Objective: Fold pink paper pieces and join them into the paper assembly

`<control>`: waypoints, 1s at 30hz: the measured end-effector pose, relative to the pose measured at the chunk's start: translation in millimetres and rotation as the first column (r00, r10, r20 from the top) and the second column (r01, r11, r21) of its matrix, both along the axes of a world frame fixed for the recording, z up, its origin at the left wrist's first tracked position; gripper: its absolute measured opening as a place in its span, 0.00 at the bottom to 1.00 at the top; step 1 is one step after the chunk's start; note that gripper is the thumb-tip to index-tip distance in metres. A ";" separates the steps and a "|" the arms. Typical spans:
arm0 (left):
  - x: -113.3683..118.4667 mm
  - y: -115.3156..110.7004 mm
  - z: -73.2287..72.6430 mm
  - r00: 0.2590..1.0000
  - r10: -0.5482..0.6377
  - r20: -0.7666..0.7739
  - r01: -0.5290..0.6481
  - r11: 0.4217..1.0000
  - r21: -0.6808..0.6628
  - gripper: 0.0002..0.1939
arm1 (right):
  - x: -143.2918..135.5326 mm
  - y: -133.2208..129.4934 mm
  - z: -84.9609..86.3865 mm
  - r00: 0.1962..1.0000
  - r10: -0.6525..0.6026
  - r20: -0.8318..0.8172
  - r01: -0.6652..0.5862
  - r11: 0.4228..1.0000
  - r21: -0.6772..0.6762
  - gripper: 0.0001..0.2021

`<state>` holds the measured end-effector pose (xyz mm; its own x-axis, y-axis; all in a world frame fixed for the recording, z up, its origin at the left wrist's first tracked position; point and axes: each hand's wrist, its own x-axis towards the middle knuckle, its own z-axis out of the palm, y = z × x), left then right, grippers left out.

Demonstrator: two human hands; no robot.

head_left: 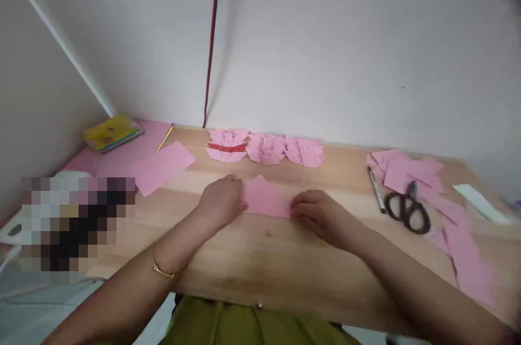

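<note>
A piece of pink paper (pixel 264 198) with a pointed top lies on the wooden table in front of me, between both hands. My left hand (pixel 223 201) grips its left edge, fingers curled together and thumb at the lower corner. At the right corner, my right hand (pixel 315 213) pinches the paper with bent fingers. Beyond the hands stand several folded pink paper pieces in a row: one with a red strip (pixel 226 152), another in the middle (pixel 266 148), and one at the right (pixel 305 151).
Scissors (pixel 407 212), a marker (pixel 376 189), pink paper scraps (pixel 468 255) and a white strip (pixel 480 203) lie at the right. Leftward are pink sheets (pixel 166 167), a yellow pencil (pixel 164 139), a yellow booklet (pixel 112 132) and a blurred-out patch. A wall rises behind the table (pixel 268 263).
</note>
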<state>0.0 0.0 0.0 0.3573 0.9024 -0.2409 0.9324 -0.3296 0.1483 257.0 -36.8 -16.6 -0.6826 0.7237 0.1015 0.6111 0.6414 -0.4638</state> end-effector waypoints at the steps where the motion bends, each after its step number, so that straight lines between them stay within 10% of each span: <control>1: 0.4 2.2 1.8 0.999 0.029 -0.014 -0.029 0.998 -0.048 0.11 | -1.4 0.3 -4.2 1.000 -0.018 -0.025 0.018 0.999 0.032 0.09; 7: 0.7 9.7 3.9 0.989 -0.037 0.142 0.045 0.998 -0.048 0.09 | -7.0 1.3 -19.3 0.976 -0.136 -0.169 0.147 0.988 0.055 0.11; 19: 1.4 5.4 -4.8 0.803 0.014 0.595 0.099 0.983 -0.157 0.19 | -5.5 1.2 -25.6 0.841 -0.395 -0.369 0.270 0.898 -0.346 0.35; 27: 5.4 2.9 -9.2 0.445 0.253 0.859 0.165 0.920 -0.356 0.26 | -13.2 0.5 -10.5 0.767 -0.487 -0.417 0.183 0.789 -0.586 0.10; 30: 8.4 1.3 -10.0 0.435 0.252 0.865 0.188 0.913 -0.361 0.20 | -12.3 1.2 -10.2 0.738 -0.493 -0.460 0.213 0.818 -0.535 0.09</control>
<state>8.4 1.3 -10.0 0.5374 0.8372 -0.1013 0.2126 -0.0182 0.9770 244.7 -35.7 -26.7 -0.2849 0.9585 -0.0012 0.2911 0.0853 -0.9529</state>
